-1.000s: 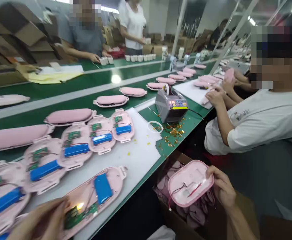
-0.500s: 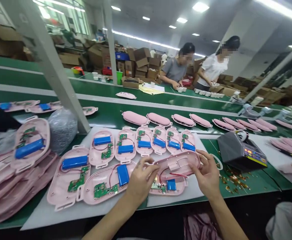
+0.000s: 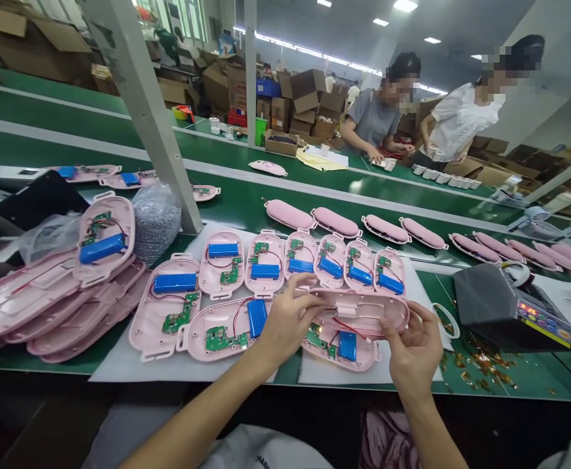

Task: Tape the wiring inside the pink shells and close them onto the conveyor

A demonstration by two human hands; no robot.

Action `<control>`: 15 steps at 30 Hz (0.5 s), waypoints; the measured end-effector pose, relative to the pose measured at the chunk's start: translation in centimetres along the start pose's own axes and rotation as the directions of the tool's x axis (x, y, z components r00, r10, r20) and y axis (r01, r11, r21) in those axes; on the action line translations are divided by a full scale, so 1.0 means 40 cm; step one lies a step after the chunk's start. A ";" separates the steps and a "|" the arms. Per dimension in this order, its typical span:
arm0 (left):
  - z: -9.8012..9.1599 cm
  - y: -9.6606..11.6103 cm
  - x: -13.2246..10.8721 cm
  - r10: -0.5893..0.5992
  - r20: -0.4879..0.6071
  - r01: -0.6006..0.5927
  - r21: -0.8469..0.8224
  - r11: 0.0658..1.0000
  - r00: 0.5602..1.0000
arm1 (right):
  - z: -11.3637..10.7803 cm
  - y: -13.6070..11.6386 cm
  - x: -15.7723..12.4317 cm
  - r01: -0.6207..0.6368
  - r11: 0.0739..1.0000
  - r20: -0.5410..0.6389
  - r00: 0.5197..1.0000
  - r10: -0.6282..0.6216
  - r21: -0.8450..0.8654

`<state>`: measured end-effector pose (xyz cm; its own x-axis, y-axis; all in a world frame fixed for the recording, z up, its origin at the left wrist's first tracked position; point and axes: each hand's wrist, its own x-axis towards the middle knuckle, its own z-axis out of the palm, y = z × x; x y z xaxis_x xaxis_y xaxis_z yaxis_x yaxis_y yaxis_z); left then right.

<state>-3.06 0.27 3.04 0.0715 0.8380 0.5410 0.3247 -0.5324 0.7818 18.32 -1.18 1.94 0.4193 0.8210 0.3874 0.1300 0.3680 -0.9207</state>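
A pink plastic shell half (image 3: 366,307) is held up between my hands, its hollow inside facing me. My left hand (image 3: 285,322) has its fingers closed on the shell's left end. Around the right end, the thumb and fingers of my right hand (image 3: 415,348) are wrapped. A red wire hangs below the held half. Beneath it lies another pink shell half (image 3: 364,360) with a blue battery (image 3: 347,346) and a green circuit board, where a small light glows. To the left of my left hand is a shell half (image 3: 197,348) with its own board and battery.
Several open shells (image 3: 221,260) with batteries line the white foam sheet (image 3: 119,365). Stacked shells (image 3: 70,319) rise at left beside a metal post (image 3: 153,117). A black tape dispenser (image 3: 510,306) stands right, near amber tape scraps (image 3: 485,365). Closed pink units (image 3: 290,215) lie behind. Two people work across.
The view has swung left, so the bench appears shifted right. The held shell has tipped more edge-on, and my left fingers have closed in on its left end.
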 end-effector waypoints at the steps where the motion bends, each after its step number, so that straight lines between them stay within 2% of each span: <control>1: 0.007 -0.003 0.000 -0.004 -0.023 0.003 -0.038 0.999 1.000 | -0.002 0.003 0.002 -0.045 0.999 0.021 0.999 0.045 0.021; 3: 0.024 -0.011 -0.004 -0.068 -0.080 0.058 -0.121 0.991 0.995 | 0.000 0.008 -0.001 -0.137 0.989 0.036 0.990 0.135 0.062; 5: 0.040 -0.021 -0.010 -0.232 -0.111 0.199 -0.246 0.949 0.966 | 0.008 0.011 -0.009 -0.199 0.976 0.012 0.980 0.199 0.092; 6: 0.045 -0.026 -0.013 -0.333 -0.088 0.288 -0.328 0.900 0.939 | 0.012 0.014 -0.015 -0.219 0.970 -0.005 0.975 0.221 0.103; 8: 0.048 -0.035 -0.018 -0.479 0.032 0.437 -0.469 0.768 0.877 | 0.015 0.021 -0.024 -0.247 0.963 -0.026 0.968 0.251 0.108; 9: 0.047 -0.040 -0.019 -0.509 0.095 0.481 -0.512 0.712 0.856 | 0.013 0.026 -0.026 -0.258 0.961 -0.018 0.965 0.261 0.101; 11: 0.043 -0.047 -0.021 -0.517 0.162 0.513 -0.543 0.665 0.841 | 0.004 0.034 -0.020 -0.261 0.964 0.057 0.965 0.258 0.051; 13: 0.039 -0.050 -0.021 -0.519 0.161 0.516 -0.537 0.667 0.839 | -0.006 0.029 0.001 -0.181 0.981 0.172 0.966 0.191 -0.074; 15: 0.039 -0.047 -0.020 -0.519 0.162 0.525 -0.493 0.694 0.839 | -0.005 0.006 0.037 0.043 0.967 0.259 0.966 0.024 -0.251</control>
<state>-2.27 0.79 0.68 0.0442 0.9990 -0.0021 -0.2024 0.0110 0.9792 19.16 0.07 2.28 0.1751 0.9147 0.3642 0.3698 0.2817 -0.8854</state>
